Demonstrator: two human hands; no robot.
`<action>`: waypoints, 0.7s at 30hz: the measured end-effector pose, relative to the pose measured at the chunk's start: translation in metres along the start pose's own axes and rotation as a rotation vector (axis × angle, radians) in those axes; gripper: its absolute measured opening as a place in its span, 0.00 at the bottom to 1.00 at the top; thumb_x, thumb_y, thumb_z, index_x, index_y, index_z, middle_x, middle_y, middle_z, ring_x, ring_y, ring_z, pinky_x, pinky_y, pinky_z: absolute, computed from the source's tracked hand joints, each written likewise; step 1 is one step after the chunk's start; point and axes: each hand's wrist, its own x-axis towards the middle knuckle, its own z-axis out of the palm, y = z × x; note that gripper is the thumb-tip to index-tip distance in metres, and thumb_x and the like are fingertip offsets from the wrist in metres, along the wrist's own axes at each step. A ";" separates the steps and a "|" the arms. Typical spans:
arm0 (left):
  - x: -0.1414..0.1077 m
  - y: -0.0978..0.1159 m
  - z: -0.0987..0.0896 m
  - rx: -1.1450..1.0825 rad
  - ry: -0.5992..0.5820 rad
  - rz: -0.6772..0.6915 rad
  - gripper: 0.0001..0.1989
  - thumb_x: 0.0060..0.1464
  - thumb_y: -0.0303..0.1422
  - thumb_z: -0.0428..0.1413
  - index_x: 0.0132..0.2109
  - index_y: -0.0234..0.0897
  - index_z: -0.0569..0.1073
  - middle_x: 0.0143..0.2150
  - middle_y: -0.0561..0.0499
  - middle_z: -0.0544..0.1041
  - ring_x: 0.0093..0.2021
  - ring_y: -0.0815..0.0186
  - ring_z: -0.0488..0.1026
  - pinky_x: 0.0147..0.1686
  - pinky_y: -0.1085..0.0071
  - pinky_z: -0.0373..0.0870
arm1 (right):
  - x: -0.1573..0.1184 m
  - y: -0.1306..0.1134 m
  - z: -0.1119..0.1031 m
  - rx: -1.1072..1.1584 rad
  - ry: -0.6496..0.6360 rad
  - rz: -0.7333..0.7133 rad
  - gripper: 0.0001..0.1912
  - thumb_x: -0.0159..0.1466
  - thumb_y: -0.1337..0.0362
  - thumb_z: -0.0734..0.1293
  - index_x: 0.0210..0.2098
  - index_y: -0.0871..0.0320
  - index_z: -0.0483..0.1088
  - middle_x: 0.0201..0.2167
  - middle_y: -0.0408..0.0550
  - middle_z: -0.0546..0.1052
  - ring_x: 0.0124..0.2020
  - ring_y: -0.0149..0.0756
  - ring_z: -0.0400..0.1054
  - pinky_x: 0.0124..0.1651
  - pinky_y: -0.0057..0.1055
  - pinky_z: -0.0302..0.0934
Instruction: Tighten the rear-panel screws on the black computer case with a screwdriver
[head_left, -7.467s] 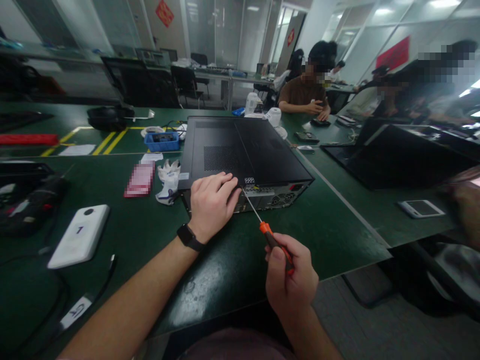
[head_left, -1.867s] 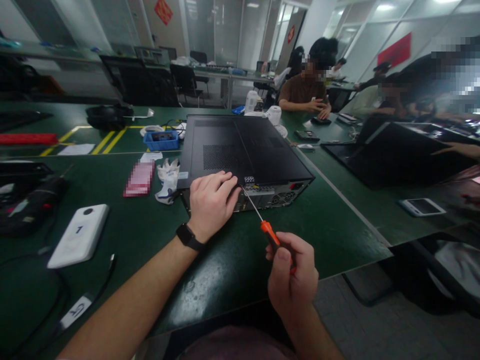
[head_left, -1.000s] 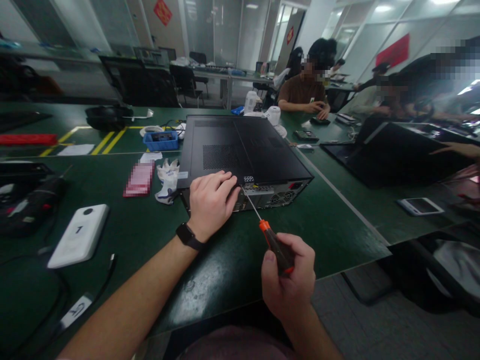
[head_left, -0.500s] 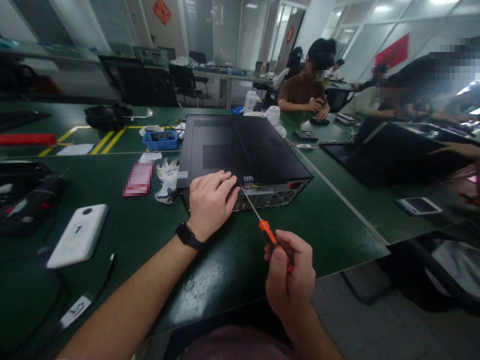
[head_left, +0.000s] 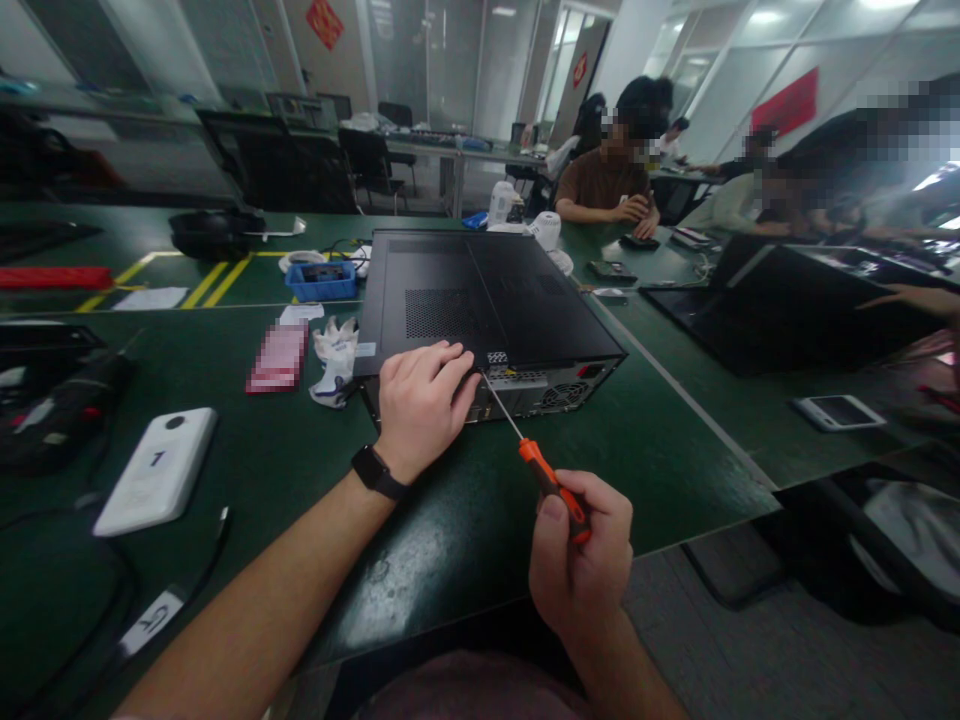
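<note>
A black computer case point(head_left: 517, 290) lies flat on the green table, its rear panel with a round fan grille towards me. My left hand point(head_left: 424, 400) grips the case's near edge, fingers over the top and thumb down by the rear panel. In my right hand point(head_left: 585, 550) is an orange and black screwdriver point(head_left: 536, 462), held by the handle between thumb and curled fingers. Its thin shaft slants up to the upper rear edge, with the tip beside my left thumb and index finger. Any screw at the tip is too small to make out.
Left of the case lie a white glove point(head_left: 335, 360), a pink blurred item point(head_left: 277, 357), a blue parts tray point(head_left: 321, 282) and a white power bank point(head_left: 157, 470) by cables. At right stand a black laptop point(head_left: 795, 310) and a phone point(head_left: 840, 412). Other people sit across the table.
The screwdriver's handle has turned a little, and my right hand's fingers have shifted around it. My left hand and the case have stayed put.
</note>
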 end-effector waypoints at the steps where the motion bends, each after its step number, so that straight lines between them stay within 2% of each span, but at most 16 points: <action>1: 0.000 0.000 0.000 0.001 0.002 0.003 0.10 0.65 0.35 0.58 0.52 0.43 0.78 0.54 0.46 0.82 0.57 0.54 0.77 0.55 0.53 0.65 | -0.002 0.002 0.000 -0.005 0.008 0.008 0.14 0.68 0.67 0.65 0.53 0.56 0.67 0.36 0.46 0.77 0.29 0.33 0.74 0.29 0.29 0.68; 7: 0.001 0.000 0.000 -0.003 0.002 0.001 0.10 0.65 0.35 0.59 0.52 0.43 0.78 0.53 0.46 0.83 0.57 0.53 0.77 0.55 0.53 0.65 | -0.004 0.005 -0.001 0.041 -0.028 0.048 0.15 0.70 0.64 0.62 0.56 0.56 0.67 0.36 0.47 0.78 0.30 0.35 0.76 0.32 0.32 0.71; 13: 0.001 0.001 -0.001 -0.006 -0.009 -0.008 0.10 0.65 0.35 0.59 0.51 0.42 0.78 0.54 0.46 0.82 0.57 0.54 0.77 0.56 0.53 0.65 | 0.004 0.000 -0.001 0.085 -0.043 -0.054 0.16 0.68 0.68 0.62 0.55 0.57 0.67 0.40 0.50 0.77 0.36 0.37 0.76 0.36 0.34 0.71; 18: 0.000 0.001 0.000 0.008 0.008 0.006 0.10 0.65 0.35 0.59 0.51 0.42 0.78 0.53 0.46 0.83 0.56 0.54 0.78 0.55 0.54 0.65 | -0.003 0.007 0.000 0.033 0.004 0.010 0.15 0.70 0.67 0.63 0.55 0.56 0.68 0.35 0.47 0.78 0.30 0.36 0.76 0.30 0.32 0.70; 21: 0.000 0.000 0.001 0.009 0.014 0.009 0.10 0.65 0.35 0.59 0.51 0.42 0.78 0.53 0.47 0.82 0.57 0.54 0.77 0.55 0.53 0.65 | -0.003 0.005 -0.001 0.031 -0.012 0.035 0.15 0.70 0.65 0.62 0.56 0.56 0.68 0.35 0.47 0.78 0.29 0.36 0.76 0.30 0.32 0.71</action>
